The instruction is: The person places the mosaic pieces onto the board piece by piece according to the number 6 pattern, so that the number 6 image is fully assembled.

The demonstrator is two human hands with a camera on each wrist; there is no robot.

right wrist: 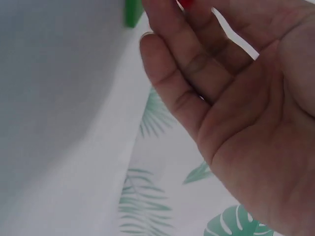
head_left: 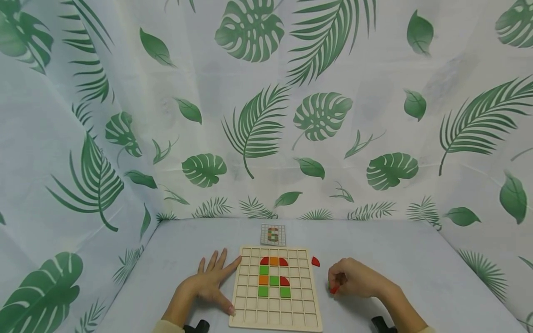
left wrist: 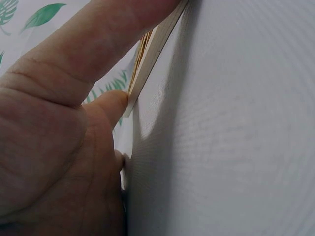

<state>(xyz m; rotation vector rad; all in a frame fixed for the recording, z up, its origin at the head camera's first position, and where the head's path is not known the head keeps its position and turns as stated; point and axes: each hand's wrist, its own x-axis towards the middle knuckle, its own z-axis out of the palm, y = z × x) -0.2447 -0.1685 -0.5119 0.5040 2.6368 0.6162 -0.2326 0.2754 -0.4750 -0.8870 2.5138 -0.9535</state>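
Observation:
A wooden grid board (head_left: 250, 314) lies flat on the table, with red, orange and green pieces set in some of its squares. My left hand (head_left: 210, 282) is spread at the board's left side, thumb and index fingertip touching its edge; the left wrist view shows that edge (left wrist: 147, 73) close up. Right of the board, my right hand (head_left: 354, 277) pinches a small red piece (head_left: 334, 290) low over the table. Only a bit of red (right wrist: 185, 2) shows between the fingers in the right wrist view. A red quarter-round piece (head_left: 315, 262) lies by the board's upper right edge.
Behind the board lies a small pattern card (head_left: 273, 235) with a gridded, coloured figure. A green block (right wrist: 132, 12) shows at the top of the right wrist view. Leaf-printed cloth (head_left: 258, 185) encloses the pale table (head_left: 395, 245) at the back and sides.

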